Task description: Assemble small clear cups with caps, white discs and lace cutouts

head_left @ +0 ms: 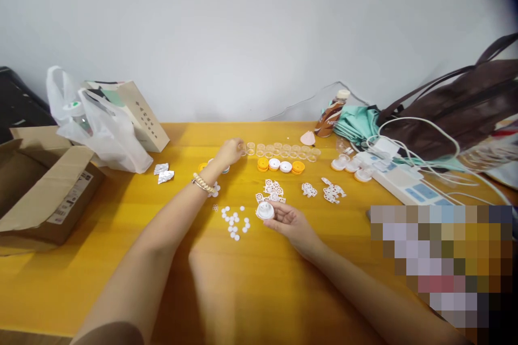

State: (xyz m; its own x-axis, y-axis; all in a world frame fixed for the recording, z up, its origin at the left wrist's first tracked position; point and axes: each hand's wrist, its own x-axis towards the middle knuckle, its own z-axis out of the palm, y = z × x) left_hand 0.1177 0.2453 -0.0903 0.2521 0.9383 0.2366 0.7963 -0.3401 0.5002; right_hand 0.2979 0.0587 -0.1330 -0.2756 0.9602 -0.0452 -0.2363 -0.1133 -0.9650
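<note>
My right hand (pixel 292 225) holds a round white plastic part (pixel 265 211) with a raised centre, pinched at its right edge between thumb and fingers. My left hand (pixel 231 152) is stretched to the far side of the table, its fingers closed at a small clear plastic cup (pixel 242 149) at the left end of a double row of such cups (pixel 286 151). Orange and white round parts (pixel 280 166) stand in front of the cups. Nearer me lie scattered small white discs (pixel 233 221) and piles of white openwork pieces (pixel 272 190). My left forearm partly hides more round parts (pixel 203 166).
On the left are an open cardboard box (pixel 60 210), a white plastic bag (pixel 109 140) and foil packets (pixel 165 177). To the right stand a bottle (pixel 331 116), a power strip (pixel 408 183) with white cables, and a dark bag (pixel 453 102). A wall closes the back.
</note>
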